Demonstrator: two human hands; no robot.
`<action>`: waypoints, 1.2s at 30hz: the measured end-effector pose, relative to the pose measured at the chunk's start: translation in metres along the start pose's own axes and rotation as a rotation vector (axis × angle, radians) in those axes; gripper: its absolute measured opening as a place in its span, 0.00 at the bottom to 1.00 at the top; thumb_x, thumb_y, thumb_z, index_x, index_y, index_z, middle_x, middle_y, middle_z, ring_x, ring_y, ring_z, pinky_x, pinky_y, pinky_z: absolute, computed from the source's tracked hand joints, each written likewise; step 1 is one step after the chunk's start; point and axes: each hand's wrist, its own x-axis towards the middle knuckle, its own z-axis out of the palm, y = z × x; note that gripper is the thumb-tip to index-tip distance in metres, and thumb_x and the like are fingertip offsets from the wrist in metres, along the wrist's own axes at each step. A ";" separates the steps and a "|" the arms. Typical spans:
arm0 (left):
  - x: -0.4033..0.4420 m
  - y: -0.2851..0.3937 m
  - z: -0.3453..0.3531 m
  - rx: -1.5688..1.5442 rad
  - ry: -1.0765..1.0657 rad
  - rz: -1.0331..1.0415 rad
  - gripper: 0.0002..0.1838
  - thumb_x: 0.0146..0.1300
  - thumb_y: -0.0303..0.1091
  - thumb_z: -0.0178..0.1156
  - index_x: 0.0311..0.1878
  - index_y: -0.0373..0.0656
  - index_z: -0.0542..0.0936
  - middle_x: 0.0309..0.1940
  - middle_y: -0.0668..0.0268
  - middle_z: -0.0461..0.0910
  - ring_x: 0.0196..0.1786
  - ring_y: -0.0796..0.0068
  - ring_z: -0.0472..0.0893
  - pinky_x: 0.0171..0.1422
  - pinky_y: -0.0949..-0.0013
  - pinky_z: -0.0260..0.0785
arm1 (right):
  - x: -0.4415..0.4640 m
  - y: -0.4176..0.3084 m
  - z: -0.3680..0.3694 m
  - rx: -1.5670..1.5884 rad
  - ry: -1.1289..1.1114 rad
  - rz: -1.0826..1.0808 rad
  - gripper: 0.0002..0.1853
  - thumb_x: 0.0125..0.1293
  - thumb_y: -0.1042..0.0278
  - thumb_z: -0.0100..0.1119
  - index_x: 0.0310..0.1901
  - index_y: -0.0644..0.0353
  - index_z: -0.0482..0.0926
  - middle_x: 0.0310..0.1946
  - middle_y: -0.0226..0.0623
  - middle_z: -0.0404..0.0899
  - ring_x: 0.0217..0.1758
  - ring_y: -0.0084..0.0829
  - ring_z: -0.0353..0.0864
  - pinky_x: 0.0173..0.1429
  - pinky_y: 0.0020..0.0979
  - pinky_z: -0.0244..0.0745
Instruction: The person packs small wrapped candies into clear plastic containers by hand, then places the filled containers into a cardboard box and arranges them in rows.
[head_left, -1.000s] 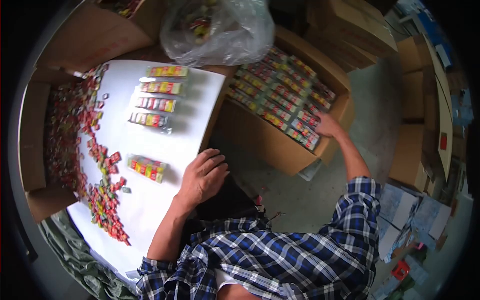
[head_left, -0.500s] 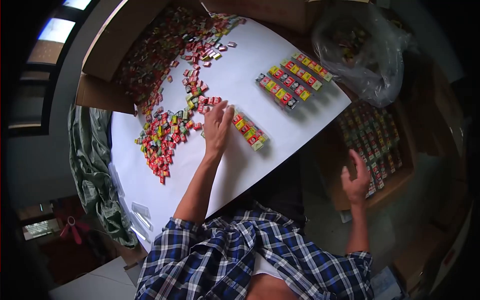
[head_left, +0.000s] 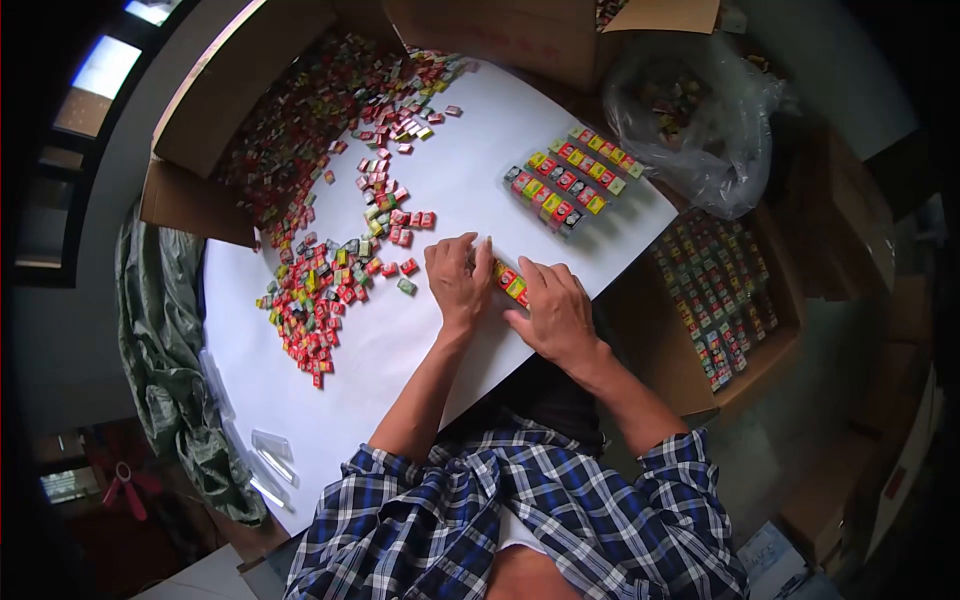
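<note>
Between my two hands lies a clear plastic case of small red and yellow boxes (head_left: 512, 286) on the white tabletop (head_left: 400, 345). My left hand (head_left: 462, 284) is closed around its left end, fingers bent. Over the right end curls my right hand (head_left: 560, 312), its thumb at the near side and its fingers along the far side. Both hands hide much of the case. Loose small boxes (head_left: 325, 290) in red, yellow, green and black are heaped left of my left hand. Several filled cases (head_left: 572, 178) stand side by side beyond my right hand.
A cardboard box (head_left: 195, 200) lies open at the far left, spilling loose boxes. At the right are a clear plastic bag (head_left: 735, 150) and a lower carton (head_left: 775, 345) with rows of filled cases. Empty clear cases (head_left: 272, 460) lie near a green cloth (head_left: 175, 390).
My right hand has come from above the carton at the right to the case on the table. My left hand has closed in on the case's other end. The view has shifted slightly.
</note>
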 end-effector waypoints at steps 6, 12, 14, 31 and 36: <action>0.018 0.003 -0.010 -0.028 -0.047 -0.047 0.19 0.67 0.45 0.68 0.52 0.40 0.85 0.45 0.59 0.84 0.49 0.62 0.77 0.50 0.61 0.74 | -0.014 0.031 -0.013 0.262 0.203 0.223 0.34 0.58 0.62 0.76 0.62 0.72 0.74 0.50 0.52 0.85 0.47 0.39 0.86 0.53 0.39 0.82; 0.092 0.014 0.007 -0.141 -0.303 -0.147 0.26 0.67 0.50 0.65 0.55 0.35 0.84 0.46 0.52 0.86 0.51 0.55 0.81 0.57 0.59 0.74 | 0.003 0.059 -0.012 0.474 0.312 0.440 0.30 0.61 0.67 0.72 0.62 0.71 0.73 0.52 0.54 0.85 0.40 0.33 0.87 0.47 0.34 0.83; 0.112 0.019 0.015 -0.168 -0.474 -0.139 0.28 0.69 0.54 0.63 0.55 0.34 0.83 0.44 0.51 0.87 0.48 0.58 0.84 0.55 0.62 0.75 | 0.013 0.062 -0.011 0.477 0.306 0.422 0.29 0.62 0.67 0.70 0.61 0.70 0.72 0.54 0.57 0.84 0.40 0.36 0.88 0.48 0.35 0.83; 0.062 0.086 0.017 -0.019 -0.642 0.155 0.25 0.66 0.52 0.66 0.46 0.34 0.86 0.39 0.51 0.87 0.49 0.52 0.83 0.52 0.55 0.76 | -0.054 0.080 -0.054 0.654 0.402 0.519 0.35 0.55 0.70 0.77 0.64 0.68 0.71 0.55 0.49 0.84 0.47 0.32 0.86 0.47 0.34 0.84; 0.045 0.109 0.023 0.033 -0.635 0.203 0.25 0.66 0.52 0.66 0.46 0.34 0.86 0.38 0.50 0.86 0.48 0.51 0.82 0.52 0.54 0.75 | -0.045 0.089 -0.073 0.127 0.167 0.315 0.43 0.50 0.64 0.80 0.67 0.65 0.70 0.57 0.53 0.81 0.57 0.42 0.84 0.57 0.40 0.82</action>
